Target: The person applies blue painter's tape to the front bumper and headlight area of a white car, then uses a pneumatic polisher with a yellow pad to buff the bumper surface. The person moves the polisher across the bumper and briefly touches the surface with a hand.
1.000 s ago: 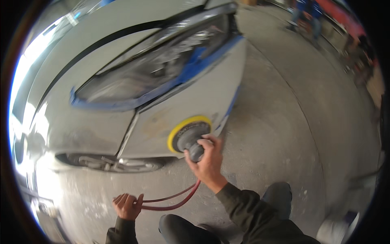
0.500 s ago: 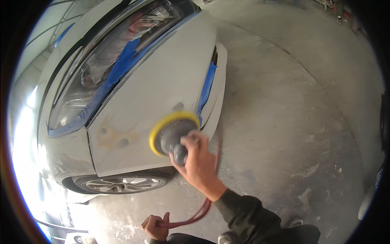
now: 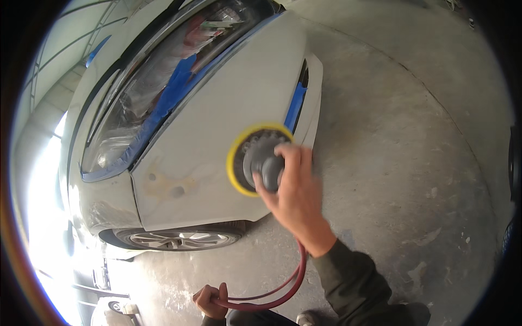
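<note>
The sander was round and grey, with a yellow edge. It was in front of the low part of the car's bumper, just beside the side slot. I could not tell if its pad touched the bumper. The right hand had its thumb and fingers clamped on the sander's grey top. A red hose bent down below that hand and over to the left hand. There the fingers were curled shut around the hose, and the thumb stuck up. Yellow-brown spots were on the bumper, left of the sander. Blue tape ran along the lamp. Below the bumper was a wheel. The floor was grey, with pale marks.
</note>
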